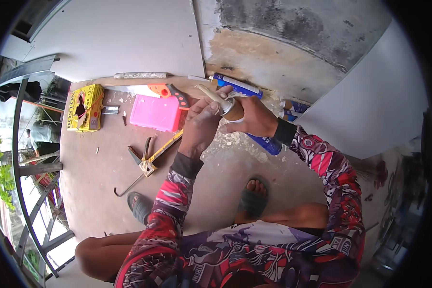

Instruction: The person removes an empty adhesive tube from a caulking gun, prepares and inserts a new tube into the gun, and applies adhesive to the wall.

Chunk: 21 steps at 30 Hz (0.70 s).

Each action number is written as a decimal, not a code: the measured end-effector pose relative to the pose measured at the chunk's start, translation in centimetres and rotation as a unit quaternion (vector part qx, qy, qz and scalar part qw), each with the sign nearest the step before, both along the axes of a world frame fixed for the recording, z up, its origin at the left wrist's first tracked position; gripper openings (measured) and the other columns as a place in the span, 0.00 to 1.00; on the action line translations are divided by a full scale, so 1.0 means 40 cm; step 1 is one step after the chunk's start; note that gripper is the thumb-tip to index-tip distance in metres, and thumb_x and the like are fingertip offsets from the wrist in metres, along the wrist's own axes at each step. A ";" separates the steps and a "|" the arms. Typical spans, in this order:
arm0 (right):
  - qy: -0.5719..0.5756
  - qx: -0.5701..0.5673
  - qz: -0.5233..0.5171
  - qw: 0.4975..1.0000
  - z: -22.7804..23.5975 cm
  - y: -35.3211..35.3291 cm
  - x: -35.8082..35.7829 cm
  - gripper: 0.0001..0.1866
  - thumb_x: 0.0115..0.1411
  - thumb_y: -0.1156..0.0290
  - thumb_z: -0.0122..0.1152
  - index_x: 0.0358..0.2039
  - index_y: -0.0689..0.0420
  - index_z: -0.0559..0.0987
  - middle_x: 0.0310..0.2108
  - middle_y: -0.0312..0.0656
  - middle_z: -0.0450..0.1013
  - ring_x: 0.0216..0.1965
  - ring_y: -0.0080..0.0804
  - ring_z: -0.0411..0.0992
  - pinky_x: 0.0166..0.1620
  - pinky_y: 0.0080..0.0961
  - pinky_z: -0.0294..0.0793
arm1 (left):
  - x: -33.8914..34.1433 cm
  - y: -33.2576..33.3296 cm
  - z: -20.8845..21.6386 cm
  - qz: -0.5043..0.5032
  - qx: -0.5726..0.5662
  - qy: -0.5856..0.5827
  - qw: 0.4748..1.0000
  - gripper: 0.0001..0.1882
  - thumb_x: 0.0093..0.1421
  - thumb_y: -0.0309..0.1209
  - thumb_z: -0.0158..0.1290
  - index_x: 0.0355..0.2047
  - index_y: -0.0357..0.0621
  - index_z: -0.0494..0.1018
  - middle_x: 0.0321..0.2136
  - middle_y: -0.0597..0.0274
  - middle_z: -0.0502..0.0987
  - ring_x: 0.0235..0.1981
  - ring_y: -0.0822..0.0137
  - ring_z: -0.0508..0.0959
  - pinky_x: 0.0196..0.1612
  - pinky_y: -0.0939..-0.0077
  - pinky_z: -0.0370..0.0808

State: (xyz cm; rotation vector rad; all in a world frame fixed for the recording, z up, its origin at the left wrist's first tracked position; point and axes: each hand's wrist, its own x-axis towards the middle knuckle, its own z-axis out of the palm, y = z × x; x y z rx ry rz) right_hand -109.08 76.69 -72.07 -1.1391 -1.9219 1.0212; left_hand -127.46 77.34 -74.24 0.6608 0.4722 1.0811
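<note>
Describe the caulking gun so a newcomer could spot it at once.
On the floor, find the pink plastic case left of the left hand. The caulking gun lies between that case and the left slipper. Unlike the flat-bladed handsaw beyond the case, it has a yellow frame and a thin hooked rod.

1 stained wall [288, 21]; brownish floor [89, 175], perhaps concrete.
</note>
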 end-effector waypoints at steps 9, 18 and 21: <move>-0.037 0.032 -0.020 0.999 0.006 -0.007 -0.006 0.35 0.47 0.57 0.79 0.49 0.66 0.75 0.36 0.47 0.80 0.38 0.39 0.80 0.44 0.33 0.77 | 0.027 -0.032 -0.004 0.047 -0.021 0.096 0.994 0.17 0.64 0.31 0.57 0.50 0.33 0.76 0.49 0.57 0.78 0.52 0.65 0.76 0.59 0.65 0.71; 0.307 -0.518 0.251 0.758 -0.029 -0.037 0.045 0.23 0.51 0.58 0.70 0.37 0.63 0.75 0.23 0.43 0.74 0.21 0.29 0.75 0.24 0.24 0.75 | 0.006 -0.046 -0.034 0.024 0.099 0.013 0.995 0.12 0.61 0.32 0.61 0.41 0.36 0.82 0.49 0.55 0.78 0.56 0.62 0.72 0.59 0.61 0.70; 0.220 -0.462 0.132 0.849 -0.049 -0.032 0.049 0.21 0.52 0.61 0.71 0.37 0.61 0.74 0.23 0.40 0.74 0.20 0.27 0.74 0.26 0.23 0.75 | -0.049 -0.040 -0.056 0.002 0.168 0.176 0.970 0.23 0.62 0.35 0.61 0.55 0.37 0.75 0.56 0.55 0.75 0.60 0.63 0.70 0.60 0.65 0.70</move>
